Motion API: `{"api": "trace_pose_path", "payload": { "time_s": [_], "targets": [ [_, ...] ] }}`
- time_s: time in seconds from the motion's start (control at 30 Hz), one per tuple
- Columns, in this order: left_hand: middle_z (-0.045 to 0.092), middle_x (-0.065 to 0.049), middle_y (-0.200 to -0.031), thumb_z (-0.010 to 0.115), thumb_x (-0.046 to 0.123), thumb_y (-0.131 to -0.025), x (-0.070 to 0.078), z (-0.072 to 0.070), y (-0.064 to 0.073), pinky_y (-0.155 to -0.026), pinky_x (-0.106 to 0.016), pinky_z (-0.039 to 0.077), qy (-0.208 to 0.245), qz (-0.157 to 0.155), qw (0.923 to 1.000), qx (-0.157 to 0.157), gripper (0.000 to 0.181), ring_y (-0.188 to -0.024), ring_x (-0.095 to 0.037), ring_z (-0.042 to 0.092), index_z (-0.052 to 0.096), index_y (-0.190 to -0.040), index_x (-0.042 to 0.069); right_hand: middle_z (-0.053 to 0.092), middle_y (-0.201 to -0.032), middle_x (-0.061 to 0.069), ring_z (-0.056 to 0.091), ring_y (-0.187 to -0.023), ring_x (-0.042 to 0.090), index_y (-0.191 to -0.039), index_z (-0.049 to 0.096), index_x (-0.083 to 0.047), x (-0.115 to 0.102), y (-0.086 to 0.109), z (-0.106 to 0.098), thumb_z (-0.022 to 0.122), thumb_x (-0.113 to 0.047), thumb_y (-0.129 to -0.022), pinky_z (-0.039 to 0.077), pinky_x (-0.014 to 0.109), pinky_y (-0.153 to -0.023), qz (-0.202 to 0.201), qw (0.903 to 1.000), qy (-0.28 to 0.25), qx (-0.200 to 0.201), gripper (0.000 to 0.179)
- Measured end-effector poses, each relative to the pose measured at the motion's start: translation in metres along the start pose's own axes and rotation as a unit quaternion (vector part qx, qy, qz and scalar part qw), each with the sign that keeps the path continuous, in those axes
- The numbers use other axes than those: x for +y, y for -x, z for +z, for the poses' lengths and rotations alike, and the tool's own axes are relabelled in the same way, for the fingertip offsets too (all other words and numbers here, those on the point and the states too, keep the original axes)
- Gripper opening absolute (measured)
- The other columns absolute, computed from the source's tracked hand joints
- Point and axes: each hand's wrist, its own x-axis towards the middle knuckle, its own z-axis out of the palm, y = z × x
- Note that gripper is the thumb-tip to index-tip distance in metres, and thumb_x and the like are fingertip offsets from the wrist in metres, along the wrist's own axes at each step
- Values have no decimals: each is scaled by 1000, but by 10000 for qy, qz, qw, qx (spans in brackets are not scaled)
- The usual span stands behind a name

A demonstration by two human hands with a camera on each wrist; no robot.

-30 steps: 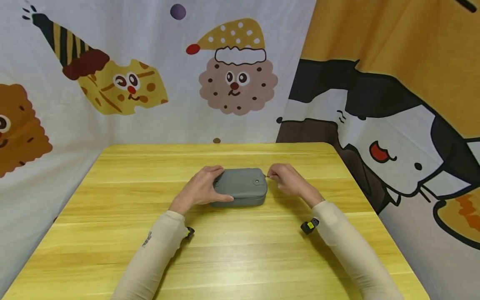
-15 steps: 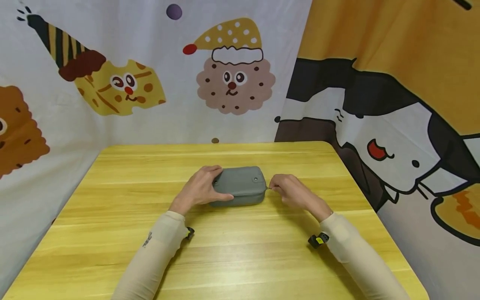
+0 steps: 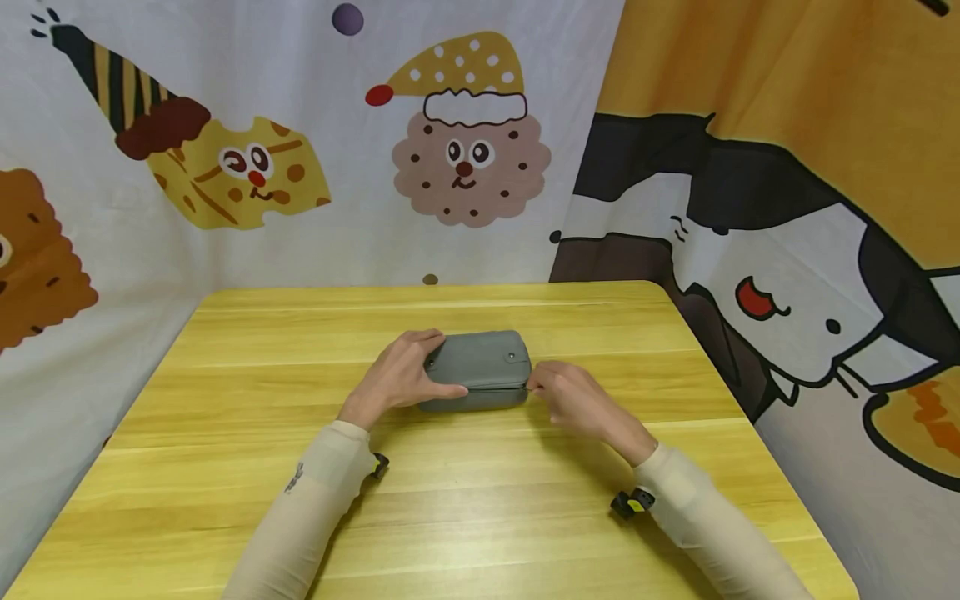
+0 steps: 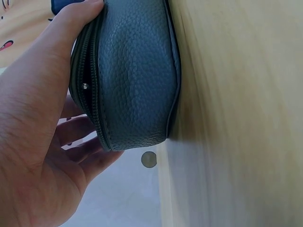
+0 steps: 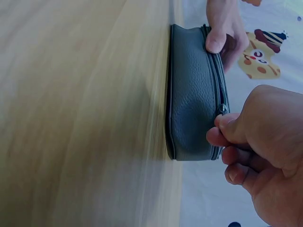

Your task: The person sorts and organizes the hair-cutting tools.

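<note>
A grey leather-look zip pouch (image 3: 478,357) lies flat on the wooden table, two snap studs showing on its top. My left hand (image 3: 396,377) grips its left end, thumb along the front side and fingers behind. In the left wrist view the zipper teeth (image 4: 94,90) stand apart at that end, with a small shiny bit in the gap. My right hand (image 3: 576,402) is at the pouch's front right corner. Its thumb and forefinger pinch the zipper pull, just below the metal slider (image 5: 222,109) in the right wrist view; the pull itself is mostly hidden by the fingertips.
The yellow wood-grain table (image 3: 465,508) reaches back to a white cloth (image 3: 285,50) printed with cartoon food. A cartoon-cat curtain (image 3: 765,250) hangs along the right side. Small black cameras sit at both wrists.
My right hand has drawn the zipper pull from the pouch's right end round toward the front right corner. My left hand keeps its grip on the left end.
</note>
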Motion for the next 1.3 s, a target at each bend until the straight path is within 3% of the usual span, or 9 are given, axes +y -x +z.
{"api": "trace_pose_path", "payload": {
  "time_s": [0.23,0.63,1.3],
  "targets": [
    [60,-22,-168,92,70,-84,1,1,0,-125,-60,54,-12,38,10000,51,109,-154,-44,59,60,-162,1,81,-95,9,78,-85,23,-99,81,-1,-16,-4,8,81,17,-86,69,34,-74,-15,9996,166,240,23],
    [62,-23,-165,94,70,-82,2,1,0,-124,-60,55,14,136,9998,131,109,-152,-45,61,62,-160,0,76,-92,6,75,-80,18,-99,79,-1,-47,-22,25,83,11,-92,67,29,-72,44,9991,300,297,14],
    [59,-23,-168,94,69,-83,1,-1,0,-124,-61,54,97,148,9998,29,109,-153,-46,60,60,-162,1,79,-94,7,76,-78,18,-102,81,-1,-65,-33,38,81,4,-98,63,23,-68,345,9987,-253,259,7]
  ]
}}
